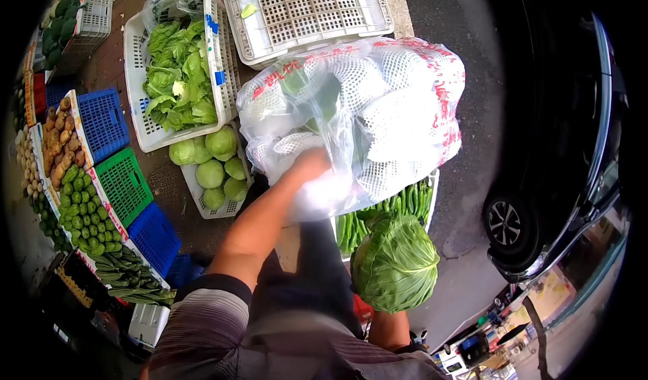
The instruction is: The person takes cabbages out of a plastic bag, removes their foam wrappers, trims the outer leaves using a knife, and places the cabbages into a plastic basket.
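Note:
My left hand [311, 166] is closed at the near side of a large clear plastic bag [442, 96] with red lettering, and its fingertips are hidden in the plastic. Inside the bag are several rounded items in white foam netting [391, 127], some showing green leaf between the mesh. A big green cabbage [395, 262] rests in my right hand [389, 320], held low on the right. The cabbage hides most of that hand, so mainly the wrist shows. The cabbage and the bag are apart.
Long green peppers [351, 230] fill a crate below the bag. Beyond it lies a white slatted crate [310, 9]. To the left are leafy lettuce [179, 76], round cabbages [210, 174] and a vegetable stall with blue crates [102, 123]. A dark car [553, 144] stands right.

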A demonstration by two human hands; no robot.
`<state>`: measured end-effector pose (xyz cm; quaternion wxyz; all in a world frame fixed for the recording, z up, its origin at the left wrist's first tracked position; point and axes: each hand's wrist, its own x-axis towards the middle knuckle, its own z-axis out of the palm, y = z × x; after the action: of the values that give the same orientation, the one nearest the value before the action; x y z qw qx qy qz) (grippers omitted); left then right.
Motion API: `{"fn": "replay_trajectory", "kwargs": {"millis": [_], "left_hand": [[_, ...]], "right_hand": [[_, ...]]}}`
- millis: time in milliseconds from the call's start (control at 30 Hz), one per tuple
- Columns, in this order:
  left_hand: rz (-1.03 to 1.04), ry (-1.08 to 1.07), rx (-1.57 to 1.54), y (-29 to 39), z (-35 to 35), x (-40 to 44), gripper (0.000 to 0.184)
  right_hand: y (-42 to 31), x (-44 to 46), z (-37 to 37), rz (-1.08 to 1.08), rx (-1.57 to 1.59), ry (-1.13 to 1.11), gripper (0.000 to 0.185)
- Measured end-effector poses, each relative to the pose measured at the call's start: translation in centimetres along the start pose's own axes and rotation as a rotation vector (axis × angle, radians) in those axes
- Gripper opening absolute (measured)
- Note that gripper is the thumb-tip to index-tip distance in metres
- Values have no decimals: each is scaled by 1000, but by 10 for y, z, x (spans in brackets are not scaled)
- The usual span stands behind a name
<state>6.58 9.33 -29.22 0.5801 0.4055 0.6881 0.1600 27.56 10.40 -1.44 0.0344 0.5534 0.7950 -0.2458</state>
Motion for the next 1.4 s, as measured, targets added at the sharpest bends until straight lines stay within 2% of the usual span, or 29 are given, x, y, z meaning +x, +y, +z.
{"fn": "replay_trajectory", "kwargs": {"millis": [33,67,100,133,167,200,267,300,367,433,500,567,633,700,767,800,867,1033,1100,1167,1267,1300,1333,1367,1400], "left_hand": [[34,-35,173,17,-17,-7,29],[11,-55,190,36,-30,-18,30],[-12,-72,209,55,-41,-27,30],[-37,-90,230,75,-55,-36,30],[-52,26,48,106,-76,-46,34],[-69,137,-141,136,-88,-49,38],[284,563,-211,176,-78,-24,37],[432,690,-153,190,-63,3,39],[463,646,-28,187,-33,42,42],[246,316,105,177,-15,59,42],[166,265,52,169,-8,29,39],[272,367,-83,144,-1,-27,38],[336,538,-38,88,8,-70,36],[259,605,86,19,9,-98,49],[138,592,168,-23,3,-109,62],[72,521,217,-44,5,-105,68],[-22,525,268,-54,8,-82,68],[-243,347,382,-51,26,-6,65],[-328,-83,159,-25,24,2,67],[-259,-403,208,-53,72,14,57],[-248,-355,138,-54,88,-4,57],[-144,-178,104,-56,89,-11,57],[-43,2,70,-60,89,-18,57],[58,185,39,-59,81,-28,56],[79,237,42,-57,71,-38,55]], "right_hand": [[-4,2,-6,21,26,9,41],[-7,3,-11,51,63,11,40],[-11,7,-15,197,296,4,37],[-14,10,-19,180,266,29,36],[-17,13,-23,164,235,54,34],[-22,14,-31,-10,-70,103,34],[-22,15,-45,-196,-357,163,33],[-21,14,-49,-208,-332,176,33],[-18,9,-51,-208,-317,184,32],[-15,5,-49,-197,-335,193,31],[-5,0,-52,-191,-327,174,30],[-12,4,-55,-149,-289,103,30],[-37,21,-69,-85,-244,-16,30],[-30,23,-58,-208,-267,91,31],[-25,23,-45,-303,-328,180,34],[-24,24,-41,-225,-361,49,36],[-18,24,-32,-188,-319,-17,38],[10,7,-1,-138,-108,-60,42],[18,0,8,-109,-25,-89,43],[23,-5,14,-80,64,-112,45],[33,-13,18,-41,226,-135,48],[37,-17,20,-2,363,-145,49],[43,-22,23,63,595,-167,50],[47,-25,27,146,979,-198,51],[50,-28,32,223,1305,-212,52]]}}
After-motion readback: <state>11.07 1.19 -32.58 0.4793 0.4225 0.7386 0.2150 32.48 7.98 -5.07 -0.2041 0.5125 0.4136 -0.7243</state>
